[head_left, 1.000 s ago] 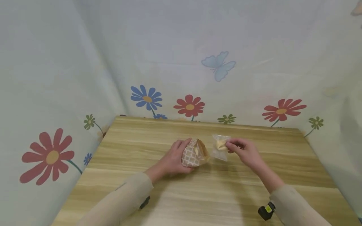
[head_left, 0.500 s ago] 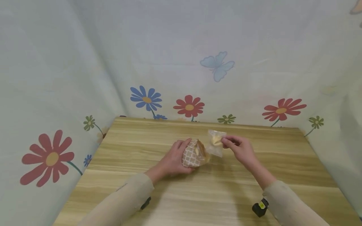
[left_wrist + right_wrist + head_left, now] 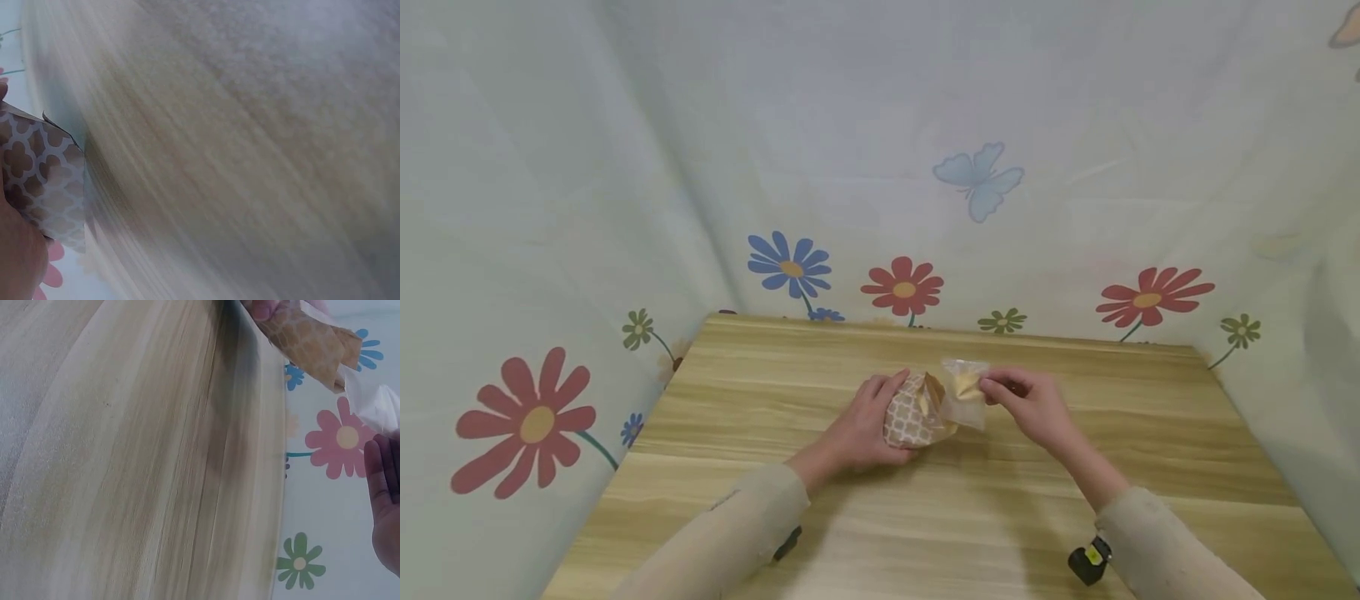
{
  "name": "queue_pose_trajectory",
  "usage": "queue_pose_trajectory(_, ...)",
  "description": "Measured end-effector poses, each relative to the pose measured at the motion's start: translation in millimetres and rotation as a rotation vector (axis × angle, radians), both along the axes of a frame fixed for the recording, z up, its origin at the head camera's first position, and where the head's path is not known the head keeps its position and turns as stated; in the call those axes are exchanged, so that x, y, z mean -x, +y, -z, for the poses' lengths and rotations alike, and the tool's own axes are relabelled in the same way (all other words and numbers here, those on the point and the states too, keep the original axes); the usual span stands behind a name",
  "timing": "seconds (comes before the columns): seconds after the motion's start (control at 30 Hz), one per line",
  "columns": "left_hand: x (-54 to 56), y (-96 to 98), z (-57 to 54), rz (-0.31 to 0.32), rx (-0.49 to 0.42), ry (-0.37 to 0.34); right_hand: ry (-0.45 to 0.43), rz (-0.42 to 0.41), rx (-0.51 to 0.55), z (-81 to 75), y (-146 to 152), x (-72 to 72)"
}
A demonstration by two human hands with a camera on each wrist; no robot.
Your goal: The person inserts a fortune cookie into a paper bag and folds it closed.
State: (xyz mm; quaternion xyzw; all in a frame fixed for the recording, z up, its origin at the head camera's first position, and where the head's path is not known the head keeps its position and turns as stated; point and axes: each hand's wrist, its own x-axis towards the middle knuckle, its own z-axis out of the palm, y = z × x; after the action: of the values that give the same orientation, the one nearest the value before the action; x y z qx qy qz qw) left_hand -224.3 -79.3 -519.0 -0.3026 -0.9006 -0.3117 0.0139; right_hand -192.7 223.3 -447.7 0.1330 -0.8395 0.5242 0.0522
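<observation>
A small paper bag with a tan and white lattice print lies on its side, its torn-edged brown mouth facing right. My left hand grips it from the left, thumb on the near side. Between thumb and fingers, my right hand pinches a clear plastic packet with a pale yellow piece inside. The packet overlaps the bag's mouth in the head view. In the left wrist view the patterned bag sits within the hand. From the right wrist, the packet shows right beside the bag's opening.
A wood-grain table lies under both hands. Behind it hangs a pale curtain printed with flowers and a butterfly, and it also closes off both sides. A black wrist device hangs below the right sleeve.
My right hand has carried the packet leftward, first rising slightly and then lowering, up to the bag's mouth. The left hand and bag have stayed nearly still.
</observation>
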Motion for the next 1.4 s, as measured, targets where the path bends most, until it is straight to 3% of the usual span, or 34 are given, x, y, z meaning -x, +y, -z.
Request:
queue_pose_trajectory(0.27, -0.6, 2.4, 1.0, 0.011, 0.025, 0.033, -0.017, -0.094, -0.044, 2.4, -4.1, -1.5)
queue_pose_trajectory(0.5, -0.3, 0.0, 1.3, -0.004, 0.052, 0.071, -0.009, -0.152, -0.156, -2.1, -8.5, -0.3)
queue_pose_trajectory(0.9, 0.4, 1.3, 7.9, -0.001, 0.061, 0.115, -0.036, -0.150, -0.229, -0.3, -6.9, 12.3)
queue_pose_trajectory(1.17, 0.0, 1.0, 15.1, 0.009, 0.063, 0.107, -0.075, -0.221, -0.167, 7.2, -14.7, 16.2)
queue_pose_trajectory(1.4, 1.8, -0.5, 14.8, 0.015, 0.050, 0.121, -0.069, -0.162, -0.222, 1.3, -8.5, 15.4)
